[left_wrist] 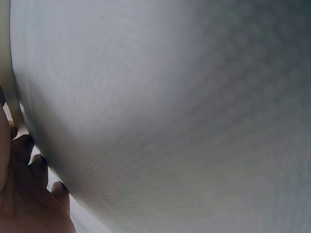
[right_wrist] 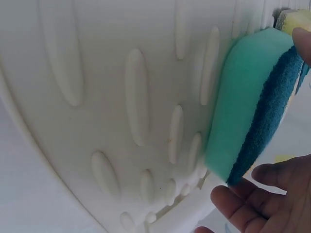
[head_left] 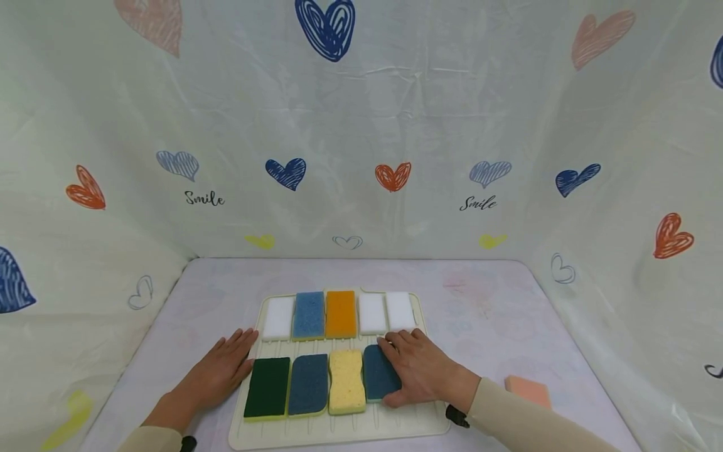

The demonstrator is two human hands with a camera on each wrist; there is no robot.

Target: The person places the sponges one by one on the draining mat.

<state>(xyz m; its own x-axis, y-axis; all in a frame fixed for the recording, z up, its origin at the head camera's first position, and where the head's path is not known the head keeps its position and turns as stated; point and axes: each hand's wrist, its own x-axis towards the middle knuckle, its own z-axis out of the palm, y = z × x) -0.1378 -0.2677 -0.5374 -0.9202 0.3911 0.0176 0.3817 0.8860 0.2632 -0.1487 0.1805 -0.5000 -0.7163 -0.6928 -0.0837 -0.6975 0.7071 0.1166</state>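
A cream ribbed tray (head_left: 339, 432) holds two rows of sponges. My right hand (head_left: 425, 370) spans the right end of the near row and grips a dark blue-topped sponge (head_left: 377, 371), thumb at its near end and fingers at its far end. Seen from the right wrist, this sponge (right_wrist: 243, 102) has a mint-green body and lies on the tray. Beside it are a yellow sponge (head_left: 347, 382), another blue sponge (head_left: 308, 384) and a dark green one (head_left: 267, 388). My left hand (head_left: 220, 370) lies flat at the tray's left edge, fingers straight; a blurred pale surface fills most of the left wrist view.
Along the far row stand a white sponge (head_left: 278, 317), a blue one (head_left: 309, 315), an orange one (head_left: 341, 314) and two more white ones. A peach-coloured block (head_left: 528, 390) lies on the table right of my right forearm. A heart-printed curtain (head_left: 350, 113) surrounds the table.
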